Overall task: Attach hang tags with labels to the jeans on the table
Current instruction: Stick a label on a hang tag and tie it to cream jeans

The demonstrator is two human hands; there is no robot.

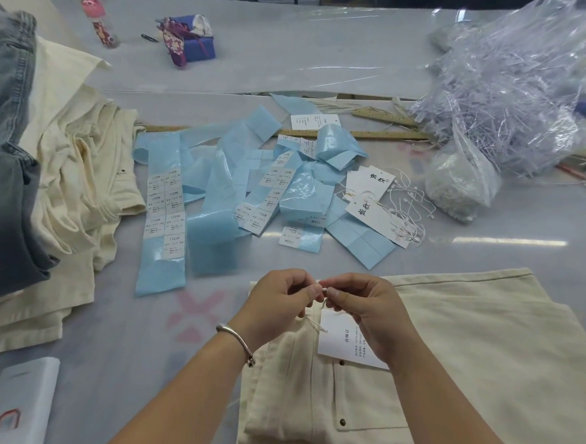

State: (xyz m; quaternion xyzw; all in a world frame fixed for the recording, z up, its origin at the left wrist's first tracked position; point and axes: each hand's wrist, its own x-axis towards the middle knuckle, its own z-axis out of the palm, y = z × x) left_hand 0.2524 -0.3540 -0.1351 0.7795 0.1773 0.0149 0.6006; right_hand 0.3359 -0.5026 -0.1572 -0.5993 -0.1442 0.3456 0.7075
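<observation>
Head view: I see both hands meeting over cream jeans [448,351] folded on the worktop [123,331]. Left hand [276,303] and right hand [365,305] each pinch the white string [322,288] of a hang tag [337,338], which lies on the jeans. Blue label strips [165,214] spread beyond.

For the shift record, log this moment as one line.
left hand pinches string | right hand pinches string | hang tag on cream jeans
</observation>
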